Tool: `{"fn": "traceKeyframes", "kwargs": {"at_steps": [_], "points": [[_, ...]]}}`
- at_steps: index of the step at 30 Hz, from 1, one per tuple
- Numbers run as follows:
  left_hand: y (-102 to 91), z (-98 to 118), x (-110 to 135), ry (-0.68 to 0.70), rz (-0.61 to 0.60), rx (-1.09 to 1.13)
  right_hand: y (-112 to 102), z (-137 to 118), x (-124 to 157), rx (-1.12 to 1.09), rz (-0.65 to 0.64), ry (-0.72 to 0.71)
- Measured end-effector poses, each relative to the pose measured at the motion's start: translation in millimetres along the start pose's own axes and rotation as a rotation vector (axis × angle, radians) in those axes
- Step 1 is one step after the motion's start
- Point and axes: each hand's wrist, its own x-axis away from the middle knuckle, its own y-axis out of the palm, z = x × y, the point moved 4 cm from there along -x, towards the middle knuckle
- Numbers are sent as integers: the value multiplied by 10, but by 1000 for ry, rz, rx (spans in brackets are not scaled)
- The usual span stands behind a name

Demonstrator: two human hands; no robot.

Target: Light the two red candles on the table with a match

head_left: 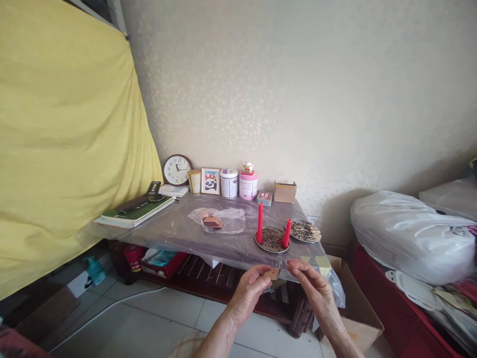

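My left hand (pixel 250 290) pinches a small brown box (pixel 272 273), about matchbox size, in front of the low table's near edge. My right hand (pixel 311 284) is close beside it, fingers curled and pressed together at the box's right end; what they hold I cannot make out. Just beyond my hands, two red candles (pixel 260 223) stand upright in a round metal dish (pixel 271 239). A second dish (pixel 304 230) to its right is piled with matchsticks. A clear plastic bag (pixel 219 219) holding several more brown boxes lies in the table's middle.
The plastic-covered table (pixel 175 229) carries a clock (pixel 177 169), a framed picture (pixel 210 180), two tins (pixel 228 183), a cardboard box (pixel 285 192) and books (pixel 136 209). A yellow cloth (pixel 59 139) hangs at left. A white bag (pixel 410 233) lies at right. An open carton (pixel 359 318) stands on the floor.
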Motion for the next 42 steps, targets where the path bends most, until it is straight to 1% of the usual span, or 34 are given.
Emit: {"fn": "traceKeyframes", "kwargs": {"at_steps": [4,10,13,18,25,42], "points": [[-3,1,-6,0,9,1,30,38,26,147,11,-75],[-23,-11,-11,-24,48,10,74,117,51,280,-65,-133],[-36,-22,-8,-28,59,10,86,87,56,316,-62,-166],[-51,-48,-7,-40,93,19,117,-44,85,371,-55,-248],[-80,-40,-28,-13,105,34,185,-141,92,425,-70,-313],[-129,-65,-49,-8,146,39,226,-138,106,428,-95,-361]]}}
